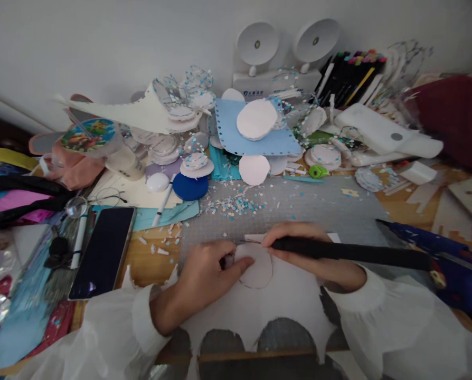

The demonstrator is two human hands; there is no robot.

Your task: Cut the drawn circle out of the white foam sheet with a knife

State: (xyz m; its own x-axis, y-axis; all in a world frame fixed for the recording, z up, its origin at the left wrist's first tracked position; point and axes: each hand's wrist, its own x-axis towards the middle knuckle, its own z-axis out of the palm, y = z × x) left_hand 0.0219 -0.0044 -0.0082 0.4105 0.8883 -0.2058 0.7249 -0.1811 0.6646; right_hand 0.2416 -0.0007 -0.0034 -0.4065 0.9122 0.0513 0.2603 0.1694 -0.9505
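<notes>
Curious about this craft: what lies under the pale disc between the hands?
A white sheet with round cutouts, on a grey mat. The left hand covers part of the disc, hiding what's beneath.

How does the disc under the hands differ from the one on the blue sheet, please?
The near disc is pinned by the left hand, with the right hand's black tool at its edge; the far disc lies untouched. The near disc is partly covered; the far disc shows whole. Both are pale and round.
</notes>
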